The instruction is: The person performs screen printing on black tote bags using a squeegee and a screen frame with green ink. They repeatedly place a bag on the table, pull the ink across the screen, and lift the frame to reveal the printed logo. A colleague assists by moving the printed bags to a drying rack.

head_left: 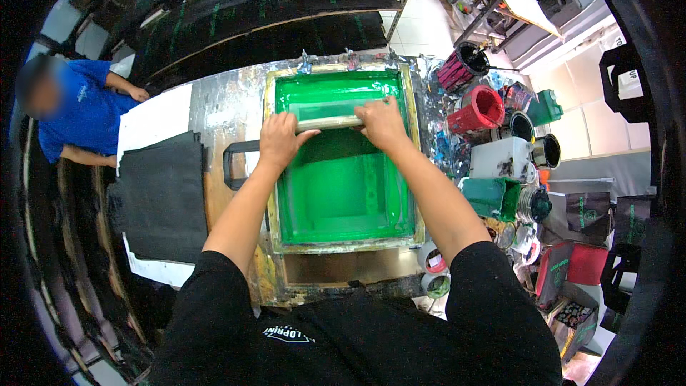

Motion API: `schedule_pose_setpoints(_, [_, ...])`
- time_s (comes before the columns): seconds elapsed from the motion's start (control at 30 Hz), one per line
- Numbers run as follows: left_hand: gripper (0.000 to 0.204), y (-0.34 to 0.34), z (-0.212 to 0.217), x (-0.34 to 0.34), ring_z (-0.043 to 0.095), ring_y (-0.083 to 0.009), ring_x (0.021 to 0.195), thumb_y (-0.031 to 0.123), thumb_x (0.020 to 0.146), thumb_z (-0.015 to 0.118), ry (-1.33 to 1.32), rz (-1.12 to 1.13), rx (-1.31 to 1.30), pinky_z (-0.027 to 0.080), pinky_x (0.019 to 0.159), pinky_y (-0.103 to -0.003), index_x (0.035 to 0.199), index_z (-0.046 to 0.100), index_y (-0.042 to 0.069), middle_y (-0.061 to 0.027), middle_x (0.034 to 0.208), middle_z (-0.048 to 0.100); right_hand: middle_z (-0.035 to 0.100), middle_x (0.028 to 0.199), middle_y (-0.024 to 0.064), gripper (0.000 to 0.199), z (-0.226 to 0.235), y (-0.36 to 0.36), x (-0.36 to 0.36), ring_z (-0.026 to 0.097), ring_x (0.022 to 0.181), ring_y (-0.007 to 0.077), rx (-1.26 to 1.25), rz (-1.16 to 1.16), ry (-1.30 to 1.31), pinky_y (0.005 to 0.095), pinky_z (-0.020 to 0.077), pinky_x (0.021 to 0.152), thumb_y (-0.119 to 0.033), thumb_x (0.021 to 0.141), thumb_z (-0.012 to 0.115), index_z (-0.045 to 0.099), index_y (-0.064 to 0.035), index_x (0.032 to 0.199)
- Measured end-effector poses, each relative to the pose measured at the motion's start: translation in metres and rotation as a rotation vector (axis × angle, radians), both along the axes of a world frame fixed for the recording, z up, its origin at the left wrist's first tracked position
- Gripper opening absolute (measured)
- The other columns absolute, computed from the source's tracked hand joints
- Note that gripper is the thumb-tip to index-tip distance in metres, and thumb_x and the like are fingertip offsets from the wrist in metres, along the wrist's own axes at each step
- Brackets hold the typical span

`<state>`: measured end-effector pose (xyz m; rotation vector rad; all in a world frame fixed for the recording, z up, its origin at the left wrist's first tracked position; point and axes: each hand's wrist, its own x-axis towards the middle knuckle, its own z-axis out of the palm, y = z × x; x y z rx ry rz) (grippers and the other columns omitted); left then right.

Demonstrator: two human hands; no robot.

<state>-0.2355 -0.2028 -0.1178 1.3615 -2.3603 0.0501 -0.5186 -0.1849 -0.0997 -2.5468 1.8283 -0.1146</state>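
Both hands grip 1 squeegee (330, 123) that lies crosswise on the green screen (343, 193), near the far end of its frame (350, 246). The left hand (281, 139) is closed over the squeegee's left end, fingers curled on top and thumb toward the middle; the right hand (382, 123) is wrapped over the right end, so only the middle of the pale handle shows between them. The blade edge is hidden under the hands, but it seems to rest on the mesh. I judge that this is the start of a print stroke: ink is spread thin over the whole screen, with a paler band beyond the squeegee and a darker patch just near of it. The next move likely calls for even pressure from both hands and a steady, level pull toward the frame's near edge, keeping the blade square to the sides. Counted: 1 screen, 1 squeegee, 2 hands on it. Left of the frame lie 1 stack of dark bags (163, 196) and 1 black handle loop (239, 164) poking out from under the frame. Right of the frame stand about 6 ink tubs (480, 109), some red, some green; the exact count is hard to tell in the clutter. Far left of the frame, 1 person in blue (86, 111) works at the table.
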Motion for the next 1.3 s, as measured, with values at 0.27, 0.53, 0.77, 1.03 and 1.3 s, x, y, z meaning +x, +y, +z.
schedule_pose_setpoints(0.27, [0.057, 0.13, 0.004, 0.017, 0.059, -0.0331, 0.081, 0.058, 0.08, 0.081, 0.018, -0.019, -0.038, 0.048, 0.075, -0.045, 0.083, 0.057, 0.007, -0.0122, 0.082, 0.056, 0.071, 0.097, 0.0054, 0.037, 0.005, 0.14, 0.019, 0.069, 0.1, 0.0256, -0.007, 0.006, -0.014, 0.0508, 0.043, 0.1, -0.023, 0.075, 0.088, 0.068, -0.0155, 0.105])
schedule_pose_setpoints(0.53, [0.063, 0.244, -0.007, 0.042, 0.059, -0.0301, 0.083, 0.068, 0.08, 0.077, 0.002, -0.026, -0.012, 0.048, 0.076, -0.045, 0.082, 0.061, 0.007, -0.0103, 0.085, 0.057, 0.068, 0.096, 0.006, 0.04, 0.004, 0.257, 0.038, 0.067, 0.102, 0.0272, -0.021, 0.008, -0.135, 0.0525, 0.0433, 0.099, -0.015, 0.069, 0.087, 0.066, -0.0151, 0.103])
schedule_pose_setpoints(0.77, [0.074, 0.251, 0.002, 0.047, 0.057, -0.0326, 0.108, 0.07, 0.087, 0.071, 0.099, -0.04, 0.057, 0.045, 0.098, -0.046, 0.12, 0.063, 0.004, -0.015, 0.114, 0.059, 0.067, 0.111, 0.0096, 0.049, 0.015, 0.25, 0.031, 0.068, 0.106, 0.0309, 0.159, -0.026, -0.064, 0.052, 0.0444, 0.1, -0.029, 0.078, 0.086, 0.065, -0.016, 0.121])
schedule_pose_setpoints(1.03, [0.107, 0.298, -0.033, 0.113, 0.05, -0.0402, 0.123, 0.075, 0.067, 0.084, 0.128, 0.336, 0.23, 0.037, 0.11, -0.054, 0.144, 0.056, 0.005, -0.0173, 0.129, 0.054, 0.063, 0.118, 0.0062, 0.046, 0.012, 0.29, 0.044, 0.059, 0.117, 0.0267, -0.074, 0.044, -0.057, 0.0586, 0.0341, 0.11, -0.022, 0.089, 0.076, 0.063, -0.0157, 0.133])
schedule_pose_setpoints(1.3, [0.089, 0.29, -0.056, 0.117, 0.053, -0.0351, 0.114, 0.061, 0.064, 0.091, 0.222, 0.279, 0.143, 0.037, 0.1, -0.053, 0.131, 0.07, 0.006, -0.0103, 0.116, 0.061, 0.063, 0.12, 0.0068, 0.047, -0.001, 0.297, 0.049, 0.058, 0.118, 0.0263, -0.068, -0.02, -0.167, 0.0598, 0.0298, 0.112, -0.016, 0.087, 0.074, 0.063, -0.0168, 0.133])
